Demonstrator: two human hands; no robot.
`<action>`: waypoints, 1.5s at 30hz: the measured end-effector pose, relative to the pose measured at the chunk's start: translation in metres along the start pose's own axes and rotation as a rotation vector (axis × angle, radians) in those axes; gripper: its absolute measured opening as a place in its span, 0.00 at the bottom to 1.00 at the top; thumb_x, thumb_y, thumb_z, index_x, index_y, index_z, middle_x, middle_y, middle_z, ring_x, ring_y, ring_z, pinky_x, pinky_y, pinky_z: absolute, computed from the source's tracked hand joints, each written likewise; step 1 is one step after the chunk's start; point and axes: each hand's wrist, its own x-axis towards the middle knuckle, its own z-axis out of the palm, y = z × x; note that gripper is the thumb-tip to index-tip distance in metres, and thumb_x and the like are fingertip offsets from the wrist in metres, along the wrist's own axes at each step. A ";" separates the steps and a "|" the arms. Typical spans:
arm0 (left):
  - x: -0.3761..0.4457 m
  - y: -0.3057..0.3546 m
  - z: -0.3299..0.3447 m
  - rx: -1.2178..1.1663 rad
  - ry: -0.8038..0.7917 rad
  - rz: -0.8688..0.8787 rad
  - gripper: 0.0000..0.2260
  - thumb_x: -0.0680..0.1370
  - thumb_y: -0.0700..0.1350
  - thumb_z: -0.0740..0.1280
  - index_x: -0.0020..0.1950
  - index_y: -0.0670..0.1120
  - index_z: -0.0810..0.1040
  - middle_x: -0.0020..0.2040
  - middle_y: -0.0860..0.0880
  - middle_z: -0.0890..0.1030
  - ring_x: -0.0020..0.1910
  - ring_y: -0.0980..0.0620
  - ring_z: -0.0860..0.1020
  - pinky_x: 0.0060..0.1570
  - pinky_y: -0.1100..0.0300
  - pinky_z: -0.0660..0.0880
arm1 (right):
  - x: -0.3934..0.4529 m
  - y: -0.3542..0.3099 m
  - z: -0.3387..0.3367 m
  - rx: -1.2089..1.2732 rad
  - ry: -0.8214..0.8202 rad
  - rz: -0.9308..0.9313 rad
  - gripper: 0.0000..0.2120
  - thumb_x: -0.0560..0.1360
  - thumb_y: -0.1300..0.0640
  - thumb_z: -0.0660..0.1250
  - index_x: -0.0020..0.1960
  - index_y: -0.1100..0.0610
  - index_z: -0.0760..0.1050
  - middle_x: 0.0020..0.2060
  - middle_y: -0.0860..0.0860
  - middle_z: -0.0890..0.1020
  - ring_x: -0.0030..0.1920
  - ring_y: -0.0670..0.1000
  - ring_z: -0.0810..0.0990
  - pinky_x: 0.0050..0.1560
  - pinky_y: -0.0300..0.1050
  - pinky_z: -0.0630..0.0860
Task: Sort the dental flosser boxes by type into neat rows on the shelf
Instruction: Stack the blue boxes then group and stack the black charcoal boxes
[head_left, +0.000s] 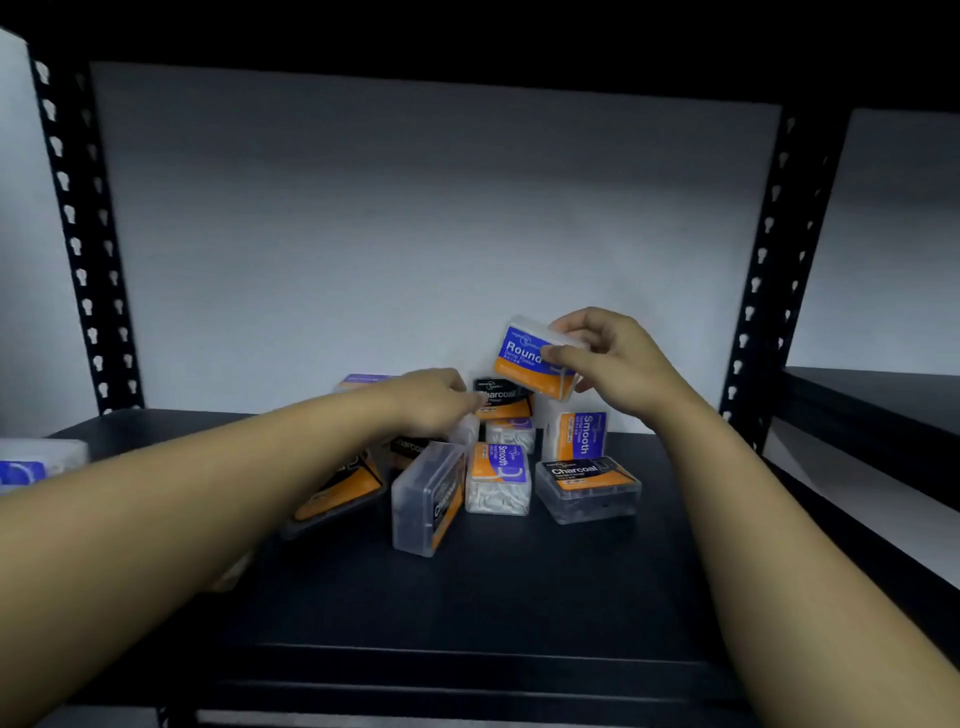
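Bare near shelf (467, 597), no rows formed yet! Mid-shelf, Charcoal and Smooth boxes (498, 483) sit jumbled. Right hand (608, 353) pinches a Round box (535, 358) aloft; left hand (436, 400) reaches a Charcoal box (501, 400), grip unclear. Sorting barely begun.

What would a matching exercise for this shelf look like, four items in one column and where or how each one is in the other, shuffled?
Column one:
1. Round box
2. Left hand
3. Flat Charcoal box
4. Upright Smooth box

Column two:
A. Standing on end behind the flat Charcoal box
B. Lifted above the pile, pinched by the right hand
C. Lying label up at the pile's right front
D. Reaching in at the Charcoal box at the back of the pile

Pairs: 1-B, 2-D, 3-C, 4-A
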 end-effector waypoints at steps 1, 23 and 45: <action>0.002 -0.003 -0.005 -0.069 0.017 -0.003 0.21 0.83 0.55 0.59 0.70 0.44 0.73 0.70 0.43 0.76 0.64 0.44 0.77 0.64 0.53 0.73 | 0.000 0.000 0.005 -0.021 -0.015 -0.002 0.10 0.77 0.56 0.75 0.56 0.52 0.79 0.48 0.52 0.86 0.44 0.48 0.84 0.37 0.40 0.79; -0.042 -0.104 -0.096 -0.103 -0.212 -0.065 0.13 0.80 0.51 0.68 0.64 0.54 0.79 0.62 0.53 0.81 0.62 0.50 0.79 0.60 0.45 0.78 | -0.014 -0.019 0.070 -0.193 -0.152 -0.165 0.17 0.76 0.52 0.76 0.64 0.48 0.81 0.52 0.51 0.86 0.51 0.50 0.85 0.55 0.48 0.81; -0.128 -0.215 -0.171 0.051 -0.006 -0.017 0.13 0.73 0.57 0.73 0.56 0.55 0.83 0.51 0.53 0.86 0.52 0.52 0.83 0.53 0.58 0.78 | 0.004 -0.153 0.208 -0.229 -0.499 -0.234 0.16 0.75 0.52 0.74 0.61 0.55 0.81 0.51 0.50 0.85 0.42 0.51 0.87 0.27 0.38 0.79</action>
